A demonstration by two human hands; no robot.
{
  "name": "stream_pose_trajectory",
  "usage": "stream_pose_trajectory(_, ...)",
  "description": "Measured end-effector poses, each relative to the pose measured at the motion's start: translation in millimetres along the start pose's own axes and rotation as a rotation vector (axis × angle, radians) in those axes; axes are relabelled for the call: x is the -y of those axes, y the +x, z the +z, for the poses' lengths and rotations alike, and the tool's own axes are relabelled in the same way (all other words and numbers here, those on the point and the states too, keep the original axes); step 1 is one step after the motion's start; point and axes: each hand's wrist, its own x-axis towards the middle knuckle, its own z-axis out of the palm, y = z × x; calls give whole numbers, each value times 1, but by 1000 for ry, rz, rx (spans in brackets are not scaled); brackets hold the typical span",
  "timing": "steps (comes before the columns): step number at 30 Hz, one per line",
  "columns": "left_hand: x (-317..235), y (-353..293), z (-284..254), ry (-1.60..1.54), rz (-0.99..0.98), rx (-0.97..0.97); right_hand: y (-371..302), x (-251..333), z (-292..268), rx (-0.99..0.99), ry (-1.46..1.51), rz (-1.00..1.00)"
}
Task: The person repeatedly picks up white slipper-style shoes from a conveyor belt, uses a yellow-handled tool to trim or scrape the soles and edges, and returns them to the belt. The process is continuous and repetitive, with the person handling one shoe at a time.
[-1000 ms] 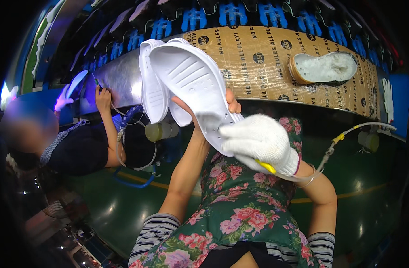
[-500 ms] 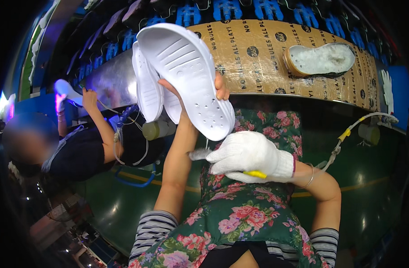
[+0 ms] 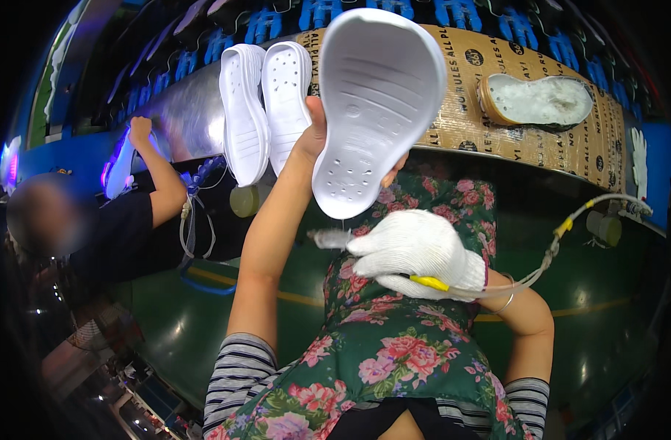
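Observation:
My bare left hand (image 3: 313,136) is closed round a white shoe sole (image 3: 379,95), held up with its hollow, ribbed side facing me. The thumb shows at its left edge and fingertips at its right. The lower end has a cluster of small holes. Just below it, my right hand (image 3: 416,253), in a white knitted glove, grips a small whitish brush (image 3: 330,238) with a hose (image 3: 537,275) running from the back of the hand. A thin strand hangs between the sole's lower tip and the brush, which looks apart from the sole.
White soles (image 3: 244,110) stand stacked on the metal bench to the left. Cardboard (image 3: 460,92) covers the bench ahead, carrying a tan-edged sole-shaped holder (image 3: 541,100) with whitish residue. Blue clamps (image 3: 453,15) line the back. A co-worker (image 3: 130,220) works at left. A glove (image 3: 638,161) lies far right.
My left hand has moved the sole to the right and turned it more upright, uncovering the soles on the bench. My right hand with the brush has barely moved. The co-worker's arm has shifted.

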Motion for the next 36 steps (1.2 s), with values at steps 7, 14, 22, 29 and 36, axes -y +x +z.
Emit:
stream_pose_trajectory(7,-17,-5,4,188,-281,-279,4,1,2,165,-223,84)
stream_pose_trajectory(14,-35,8,13,643,-381,-509,-2,-14,-3,65,-134,110)
stream_pose_trajectory(22,-18,24,6,358,408,-471,3,-3,-41,-651,532,693)
stream_pose_trajectory(29,29,-35,36,23,617,-718,-7,-16,-22,-726,617,780)
stream_pose_trajectory(36,81,-82,62,-683,275,-423,-5,-14,-22,-599,380,742)
